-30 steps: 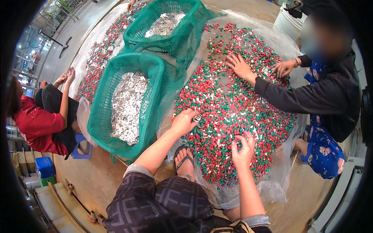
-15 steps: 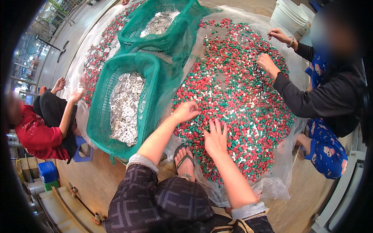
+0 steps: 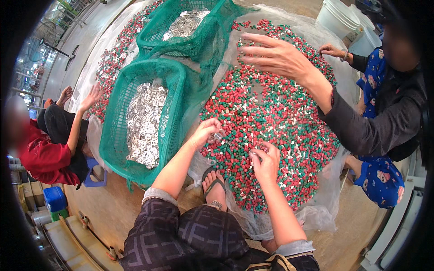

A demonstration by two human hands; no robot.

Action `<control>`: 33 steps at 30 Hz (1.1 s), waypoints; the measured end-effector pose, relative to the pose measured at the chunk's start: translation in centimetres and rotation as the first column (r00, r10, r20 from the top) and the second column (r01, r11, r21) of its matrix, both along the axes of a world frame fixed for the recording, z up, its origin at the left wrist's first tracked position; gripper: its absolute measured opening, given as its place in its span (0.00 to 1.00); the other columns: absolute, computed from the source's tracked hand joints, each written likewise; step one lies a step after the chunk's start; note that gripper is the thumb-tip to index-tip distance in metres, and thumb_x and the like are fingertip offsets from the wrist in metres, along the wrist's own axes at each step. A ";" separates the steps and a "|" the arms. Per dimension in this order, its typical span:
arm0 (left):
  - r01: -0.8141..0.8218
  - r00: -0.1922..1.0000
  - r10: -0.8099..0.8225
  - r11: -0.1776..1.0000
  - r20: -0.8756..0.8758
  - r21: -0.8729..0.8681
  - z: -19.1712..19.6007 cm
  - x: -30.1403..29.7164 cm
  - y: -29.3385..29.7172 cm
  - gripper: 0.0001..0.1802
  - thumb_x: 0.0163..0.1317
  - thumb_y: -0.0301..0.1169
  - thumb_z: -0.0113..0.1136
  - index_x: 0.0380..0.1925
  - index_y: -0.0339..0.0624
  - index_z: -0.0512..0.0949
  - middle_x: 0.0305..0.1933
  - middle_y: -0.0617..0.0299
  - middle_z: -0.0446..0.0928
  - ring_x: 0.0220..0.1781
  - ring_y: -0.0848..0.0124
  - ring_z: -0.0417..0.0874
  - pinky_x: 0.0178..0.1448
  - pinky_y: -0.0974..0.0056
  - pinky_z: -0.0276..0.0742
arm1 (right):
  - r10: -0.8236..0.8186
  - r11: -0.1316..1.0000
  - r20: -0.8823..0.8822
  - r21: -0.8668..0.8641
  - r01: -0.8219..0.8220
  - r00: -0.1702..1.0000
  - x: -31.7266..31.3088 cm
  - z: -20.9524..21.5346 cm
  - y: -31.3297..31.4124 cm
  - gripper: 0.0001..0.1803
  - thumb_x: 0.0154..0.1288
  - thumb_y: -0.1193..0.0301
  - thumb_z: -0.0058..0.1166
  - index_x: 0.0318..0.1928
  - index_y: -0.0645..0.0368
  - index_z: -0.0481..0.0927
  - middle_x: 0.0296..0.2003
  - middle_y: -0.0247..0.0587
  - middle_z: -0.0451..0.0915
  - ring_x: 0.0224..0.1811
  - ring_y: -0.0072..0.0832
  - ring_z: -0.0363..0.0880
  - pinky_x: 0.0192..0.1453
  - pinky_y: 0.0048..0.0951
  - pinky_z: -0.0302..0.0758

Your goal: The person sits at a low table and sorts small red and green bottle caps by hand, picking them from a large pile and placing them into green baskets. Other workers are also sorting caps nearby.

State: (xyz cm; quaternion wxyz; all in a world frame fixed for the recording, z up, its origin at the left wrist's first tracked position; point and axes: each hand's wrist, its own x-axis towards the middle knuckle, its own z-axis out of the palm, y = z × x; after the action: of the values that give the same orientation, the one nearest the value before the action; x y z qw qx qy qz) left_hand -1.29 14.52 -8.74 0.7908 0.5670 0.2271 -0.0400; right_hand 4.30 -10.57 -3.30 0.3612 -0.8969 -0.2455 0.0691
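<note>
A wide pile of small red, green and white cone-shaped pieces [image 3: 289, 140] lies spread on a pale mesh sheet [image 3: 323, 212] before me. Over its left part, my left hand [image 3: 205, 132] is closed around a few shiny silver metal pieces [image 3: 218, 135] that show at the fingertips. My right hand [image 3: 266, 165] hovers low over the middle of the pile, thumb and fingers brought together; what they pinch is too small to make out. Left of my left hand stands a green basket [image 3: 108, 144] lined with green netting. Flat silver metal parts [image 3: 147, 122] fill its middle.
A second green basket [image 3: 144, 40] with silver parts stands behind the first. At right, a co-worker's hand [image 3: 278, 56] stretches over the pile. Another person in a red shirt [image 3: 49, 151] sits at left by more coloured pieces. White buckets [image 3: 337, 18] stand at the far right.
My right hand has shifted slightly right, its spread fingers now drawn together. My left hand has moved a little left, silver pieces showing in it. The co-worker's hand has swung left across the pile.
</note>
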 end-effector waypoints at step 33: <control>-0.507 0.835 0.515 0.579 0.195 0.639 13.5 -3.2 7.2 0.11 0.60 0.37 0.56 0.34 0.40 0.75 0.23 0.63 0.74 0.23 0.74 0.74 0.26 0.69 0.69 | -0.087 0.969 -0.178 0.212 0.124 0.980 3.2 4.3 -7.5 0.11 0.54 0.75 0.58 0.40 0.60 0.79 0.28 0.39 0.79 0.24 0.24 0.78 0.28 0.25 0.73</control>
State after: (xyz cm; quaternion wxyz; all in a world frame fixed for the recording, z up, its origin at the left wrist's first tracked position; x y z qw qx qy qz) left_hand -4.45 21.75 4.72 0.5098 0.7212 0.3836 0.2697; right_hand 7.52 -18.08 0.95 0.4816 -0.8538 -0.1723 0.0969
